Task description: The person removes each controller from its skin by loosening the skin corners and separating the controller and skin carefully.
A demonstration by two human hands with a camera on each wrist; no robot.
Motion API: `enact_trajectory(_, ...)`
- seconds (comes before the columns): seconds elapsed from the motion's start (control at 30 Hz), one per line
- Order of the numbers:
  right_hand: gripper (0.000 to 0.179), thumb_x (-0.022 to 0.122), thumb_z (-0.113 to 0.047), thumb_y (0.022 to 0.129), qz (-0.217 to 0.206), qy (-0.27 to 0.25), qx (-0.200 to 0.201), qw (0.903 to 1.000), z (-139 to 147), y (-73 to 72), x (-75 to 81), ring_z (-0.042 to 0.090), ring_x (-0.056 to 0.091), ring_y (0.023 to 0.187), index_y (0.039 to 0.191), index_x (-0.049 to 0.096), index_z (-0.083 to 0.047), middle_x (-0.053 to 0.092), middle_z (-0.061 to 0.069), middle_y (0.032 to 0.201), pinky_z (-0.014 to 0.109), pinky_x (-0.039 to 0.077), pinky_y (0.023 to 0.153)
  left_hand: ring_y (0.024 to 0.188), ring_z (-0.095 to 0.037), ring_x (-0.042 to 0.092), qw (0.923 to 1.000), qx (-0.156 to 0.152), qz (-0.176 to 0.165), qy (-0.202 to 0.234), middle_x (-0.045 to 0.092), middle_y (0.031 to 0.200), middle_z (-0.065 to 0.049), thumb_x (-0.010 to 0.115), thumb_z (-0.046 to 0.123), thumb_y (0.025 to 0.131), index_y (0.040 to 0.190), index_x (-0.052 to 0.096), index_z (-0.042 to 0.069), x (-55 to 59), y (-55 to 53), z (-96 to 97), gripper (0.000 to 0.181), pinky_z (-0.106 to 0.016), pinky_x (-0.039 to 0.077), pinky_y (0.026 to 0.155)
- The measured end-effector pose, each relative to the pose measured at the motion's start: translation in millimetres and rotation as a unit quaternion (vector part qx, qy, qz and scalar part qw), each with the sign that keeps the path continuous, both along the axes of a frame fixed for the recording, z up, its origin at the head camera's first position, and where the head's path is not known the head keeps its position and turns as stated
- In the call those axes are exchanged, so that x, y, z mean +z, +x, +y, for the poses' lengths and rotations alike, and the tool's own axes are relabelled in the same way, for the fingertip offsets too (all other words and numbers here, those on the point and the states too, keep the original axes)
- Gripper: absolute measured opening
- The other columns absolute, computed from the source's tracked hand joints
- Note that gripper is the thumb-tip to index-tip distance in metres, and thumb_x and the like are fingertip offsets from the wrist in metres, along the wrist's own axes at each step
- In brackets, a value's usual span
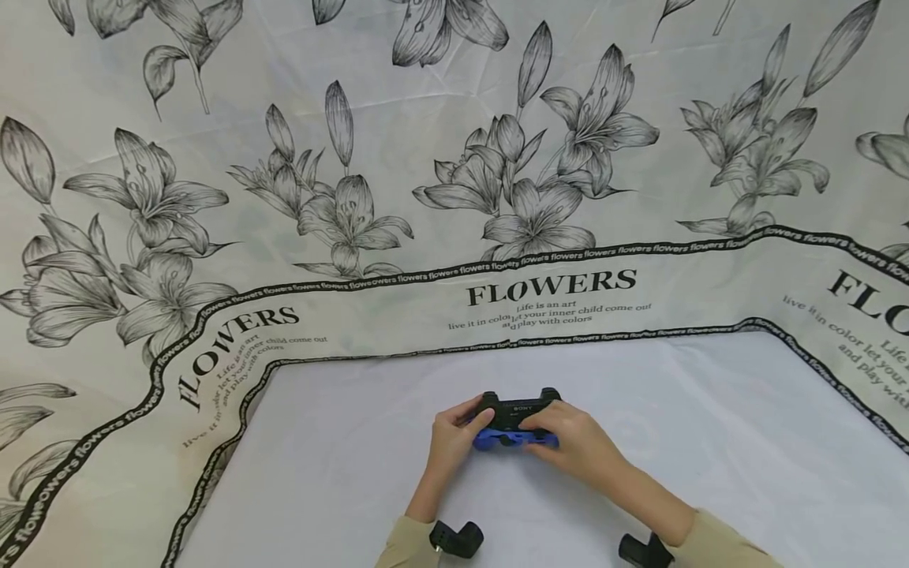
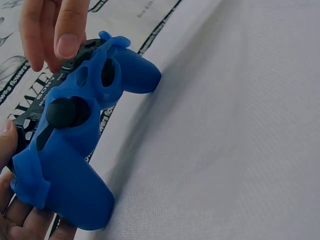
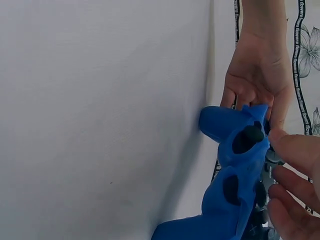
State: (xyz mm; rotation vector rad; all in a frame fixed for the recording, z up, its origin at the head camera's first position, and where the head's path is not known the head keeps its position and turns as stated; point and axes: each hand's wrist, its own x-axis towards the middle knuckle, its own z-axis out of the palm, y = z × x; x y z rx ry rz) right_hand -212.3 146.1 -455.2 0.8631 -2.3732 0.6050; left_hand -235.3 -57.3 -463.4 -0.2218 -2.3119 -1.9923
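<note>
A black Sony game controller has a blue silicone cover over its underside and grips. My left hand holds the controller by its left end, thumb on the face and fingers curled behind, as the right wrist view shows. My right hand is at the right half. Its thumb reaches the cover's edge near a thumbstick, while its other fingers lie loosely over the black face, fairly straight. Openings in the cover show the sticks. Part of the black face is hidden by my fingers.
Under my hands spreads a white table surface. Fabric printed with flowers and lettering rises behind it and along both sides. Black wrist devices sit at both sleeves.
</note>
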Motion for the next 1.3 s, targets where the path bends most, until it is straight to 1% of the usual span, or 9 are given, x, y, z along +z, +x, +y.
enact_trajectory(0.17,0.025,0.086,-0.022,0.067,-0.052,0.051,-0.023,0.9971,-14.6,-3.9,6.4,0.011,0.061,0.081,0.088,0.073,-0.015,0.071,-0.006,0.086,0.032,0.055,0.073,0.111,-0.033,0.064,1.0000,-0.003,-0.002,0.005,0.065,0.118,-0.023,0.071,0.014,0.087,0.117,0.065,-0.005,-1.9,-1.3,-0.1,0.036,-0.035,0.053,0.090)
enact_trajectory(0.4,0.018,0.086,-0.016,0.067,-0.095,0.105,-0.083,0.9864,-30.8,-5.7,15.1,0.014,0.062,0.076,0.079,0.073,-0.013,0.069,-0.003,0.077,0.034,0.055,0.070,0.111,-0.035,0.064,0.9999,-0.009,0.004,0.011,0.065,0.118,-0.024,0.070,0.013,0.087,0.117,0.065,-0.007,-3.1,-1.3,-1.1,0.036,-0.032,0.053,0.089)
enact_trajectory(0.53,0.014,0.084,-0.007,0.068,-0.111,0.129,-0.081,0.9821,-37.8,-5.8,21.4,0.018,0.063,0.076,0.075,0.072,-0.009,0.069,0.001,0.075,0.037,0.055,0.070,0.110,-0.035,0.064,0.9998,-0.007,0.005,0.016,0.065,0.117,-0.025,0.071,0.012,0.087,0.116,0.064,-0.008,-2.0,-1.0,-1.5,0.036,-0.031,0.054,0.088)
enact_trajectory(0.63,0.013,0.081,0.000,0.068,-0.105,0.145,-0.066,0.9816,-41.0,-6.5,23.2,0.020,0.062,0.072,0.073,0.071,-0.006,0.069,0.003,0.073,0.037,0.055,0.069,0.109,-0.036,0.064,0.9998,-0.006,0.008,0.014,0.065,0.117,-0.025,0.071,0.012,0.087,0.116,0.064,-0.008,-1.6,-0.4,-1.8,0.036,-0.032,0.054,0.088)
enact_trajectory(0.73,0.013,0.079,0.003,0.068,-0.089,0.147,-0.062,0.9832,-42.5,-7.0,20.9,0.020,0.062,0.069,0.072,0.070,-0.005,0.068,0.005,0.071,0.035,0.055,0.068,0.110,-0.036,0.064,0.9999,-0.007,0.010,0.011,0.065,0.117,-0.025,0.071,0.012,0.087,0.117,0.064,-0.008,-2.1,0.3,-1.7,0.036,-0.032,0.054,0.089)
enact_trajectory(0.97,0.015,0.077,0.004,0.069,-0.021,0.147,-0.072,0.9864,-44.5,-5.6,6.5,0.015,0.057,0.063,0.072,0.065,-0.005,0.063,0.003,0.068,0.027,0.052,0.062,0.111,-0.036,0.063,0.9997,0.000,0.023,0.005,0.064,0.118,-0.025,0.070,0.011,0.087,0.117,0.063,-0.009,-2.9,3.1,-0.8,0.036,-0.035,0.052,0.091)
enact_trajectory(1.03,0.014,0.077,0.003,0.070,-0.005,0.139,-0.073,0.9875,-44.3,-5.3,3.0,0.015,0.057,0.064,0.073,0.065,-0.004,0.063,0.003,0.069,0.026,0.052,0.062,0.112,-0.037,0.062,0.9996,-0.002,0.026,0.009,0.064,0.118,-0.026,0.070,0.010,0.087,0.117,0.063,-0.010,-2.9,3.1,-0.6,0.036,-0.036,0.052,0.092)
enact_trajectory(1.13,0.013,0.078,0.000,0.071,0.011,0.124,-0.071,0.9897,-42.8,-5.7,-0.6,0.016,0.060,0.069,0.075,0.066,-0.004,0.064,0.003,0.072,0.028,0.054,0.065,0.113,-0.037,0.062,0.9992,-0.009,0.038,0.008,0.063,0.118,-0.027,0.069,0.009,0.088,0.118,0.062,-0.011,-3.1,3.3,-0.6,0.037,-0.037,0.052,0.092)
enact_trajectory(1.3,0.013,0.077,-0.001,0.073,0.001,0.074,-0.059,0.9955,-39.3,-7.2,-3.6,0.014,0.061,0.071,0.077,0.066,-0.007,0.063,-0.001,0.072,0.030,0.053,0.068,0.113,-0.037,0.061,0.9986,-0.013,0.049,0.010,0.063,0.119,-0.027,0.068,0.008,0.088,0.118,0.061,-0.012,-5.4,2.7,-0.3,0.037,-0.035,0.051,0.092)
